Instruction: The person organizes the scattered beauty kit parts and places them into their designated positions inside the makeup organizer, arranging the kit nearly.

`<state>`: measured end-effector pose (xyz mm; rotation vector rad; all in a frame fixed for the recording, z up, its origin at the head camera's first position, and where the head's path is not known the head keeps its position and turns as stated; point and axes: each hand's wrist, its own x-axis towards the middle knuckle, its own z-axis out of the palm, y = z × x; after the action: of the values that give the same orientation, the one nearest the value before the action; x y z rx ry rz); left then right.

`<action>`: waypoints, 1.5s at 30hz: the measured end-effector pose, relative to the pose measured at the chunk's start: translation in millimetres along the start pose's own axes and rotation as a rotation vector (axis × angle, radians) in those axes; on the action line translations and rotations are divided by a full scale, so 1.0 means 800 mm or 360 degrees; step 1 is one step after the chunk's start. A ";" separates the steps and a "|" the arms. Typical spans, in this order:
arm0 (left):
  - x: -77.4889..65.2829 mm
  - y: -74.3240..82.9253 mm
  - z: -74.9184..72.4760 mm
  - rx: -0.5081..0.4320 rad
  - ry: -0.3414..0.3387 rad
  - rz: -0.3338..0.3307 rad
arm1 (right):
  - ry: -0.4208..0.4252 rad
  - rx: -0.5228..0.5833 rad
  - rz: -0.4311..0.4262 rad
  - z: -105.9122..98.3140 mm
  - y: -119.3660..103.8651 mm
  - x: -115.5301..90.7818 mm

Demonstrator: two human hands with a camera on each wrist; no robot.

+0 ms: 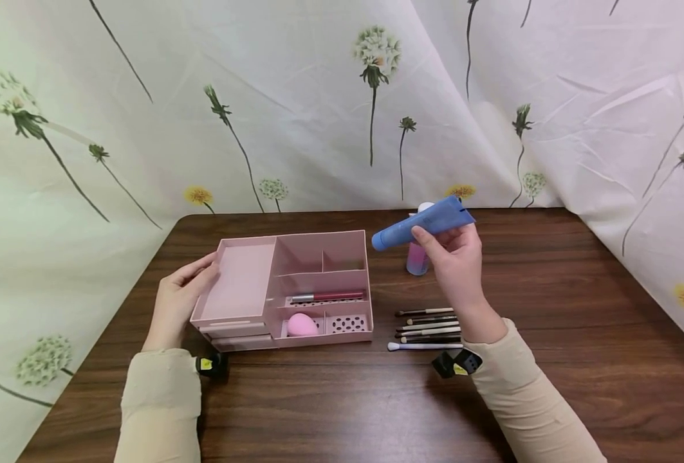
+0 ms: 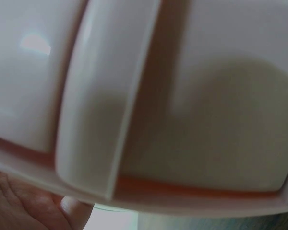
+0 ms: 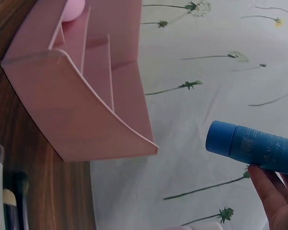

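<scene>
My right hand (image 1: 460,257) pinches a blue squeeze tube (image 1: 423,225) between thumb and fingers, raised above the table at the right of a pink cosmetics organizer (image 1: 243,276). The tube's capped end points left, toward the organizer; in the right wrist view the blue cap (image 3: 220,138) is apart from the organizer's side wall (image 3: 81,115). My left hand (image 1: 176,296) rests along the organizer's left side with its fingers at the edge. One compartment holds a slim red stick with a silver end (image 1: 330,297); a pink makeup sponge (image 1: 302,325) sits in a front compartment.
A pink-to-blue bottle (image 1: 417,262) with a white top stands behind the tube, partly hidden. Several makeup brushes (image 1: 428,331) lie side by side to the organizer's right, below my right wrist. A flower-print cloth (image 1: 318,128) hangs behind the wooden table (image 1: 330,405).
</scene>
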<state>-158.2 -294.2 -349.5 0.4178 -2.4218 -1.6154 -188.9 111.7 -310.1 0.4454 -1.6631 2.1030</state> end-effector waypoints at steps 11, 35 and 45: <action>0.001 0.000 0.002 -0.0017 0.0006 -0.0019 | -0.0096 -0.0069 0.0121 0.019 0.012 -0.009; 0.002 0.003 0.001 -0.0032 0.0016 -0.0020 | -0.0332 -0.0295 0.0082 0.077 0.035 -0.001; 0.000 0.002 0.000 -0.0003 0.0000 -0.0035 | -0.0431 -0.0330 0.0071 0.091 0.043 0.006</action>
<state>-158.6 -293.8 -348.4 0.4456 -2.4236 -1.6262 -211.7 34.7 -319.6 0.6542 -2.0360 1.9416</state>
